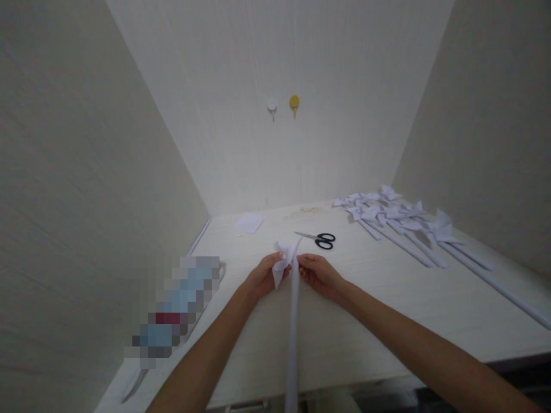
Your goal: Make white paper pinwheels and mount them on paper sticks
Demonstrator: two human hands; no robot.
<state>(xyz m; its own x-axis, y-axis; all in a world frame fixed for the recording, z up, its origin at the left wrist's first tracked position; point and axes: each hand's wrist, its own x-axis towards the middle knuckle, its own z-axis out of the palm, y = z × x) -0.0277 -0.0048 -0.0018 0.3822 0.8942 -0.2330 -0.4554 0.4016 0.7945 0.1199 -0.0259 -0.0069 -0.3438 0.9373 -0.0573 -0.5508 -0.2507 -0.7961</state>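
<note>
A white paper pinwheel on a long rolled paper stick is held over the pale wooden desk. My left hand pinches the folded paper head from the left. From the right, my right hand grips the top of the stick just under the head. The stick runs down toward me between my forearms.
Black-handled scissors lie just behind my hands. A white paper square sits at the back left. Several finished paper pinwheels on sticks lie at the right. A blurred-out object rests at the left edge. Two hooks hang on the back wall.
</note>
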